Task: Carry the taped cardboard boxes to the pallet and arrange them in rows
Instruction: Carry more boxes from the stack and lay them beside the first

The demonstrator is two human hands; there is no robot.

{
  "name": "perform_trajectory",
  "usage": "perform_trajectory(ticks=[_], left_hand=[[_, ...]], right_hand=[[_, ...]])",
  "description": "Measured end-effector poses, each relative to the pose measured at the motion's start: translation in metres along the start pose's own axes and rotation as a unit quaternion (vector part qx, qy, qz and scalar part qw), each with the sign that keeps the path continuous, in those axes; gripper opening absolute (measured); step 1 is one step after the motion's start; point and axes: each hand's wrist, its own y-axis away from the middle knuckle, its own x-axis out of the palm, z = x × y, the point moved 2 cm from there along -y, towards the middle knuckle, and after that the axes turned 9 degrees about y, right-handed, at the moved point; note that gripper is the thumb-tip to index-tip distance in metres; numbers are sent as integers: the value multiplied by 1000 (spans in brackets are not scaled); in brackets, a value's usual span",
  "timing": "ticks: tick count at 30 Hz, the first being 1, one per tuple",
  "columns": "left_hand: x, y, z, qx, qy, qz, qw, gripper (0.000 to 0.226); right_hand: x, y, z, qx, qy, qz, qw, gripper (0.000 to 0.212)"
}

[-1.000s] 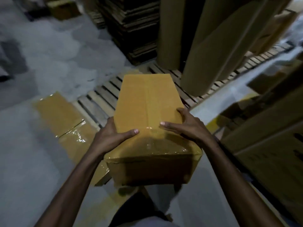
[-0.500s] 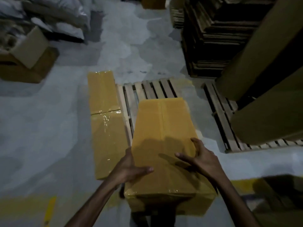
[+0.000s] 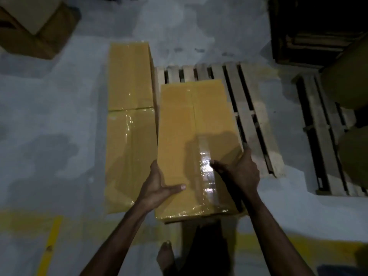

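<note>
Head view: over the pallet (image 3: 249,116), just beside the row of two laid boxes (image 3: 129,96) on its left, hangs the box (image 3: 189,116) I carry, and because my left hand (image 3: 157,186) and right hand (image 3: 241,172) grip only its near end, thumbs on top near the glossy tape (image 3: 206,166), its far end could sag, snag a slat or land crooked.

Long yellow-brown taped cardboard box (image 3: 187,126), glossy tape along its top seam, sits level and lengthwise over the left part of the slatted wooden pallet (image 3: 251,116). Far box (image 3: 130,76) and near box (image 3: 129,156), same kind, lie end to end just left of it.
</note>
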Motion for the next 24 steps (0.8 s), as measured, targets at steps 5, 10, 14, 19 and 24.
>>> perform_trajectory(ticks=[5,10,14,19,24], left_hand=[[28,-66,66,-54,93,-129,986,84],[50,-115,102,-41,124,-196,972,94],[64,-146,134,-8,89,-215,973,90],[72,-159,176,40,-39,-259,964,102],[75,-166,212,61,-100,-277,954,100]], right_hand=[[85,-54,-40,-39,-15,49,998,119],[140,-106,-73,-35,-12,57,998,121],[183,-135,-100,-30,-38,53,997,119],[227,-140,-130,-10,-64,57,996,116],[257,-133,-152,14,-83,60,995,121]])
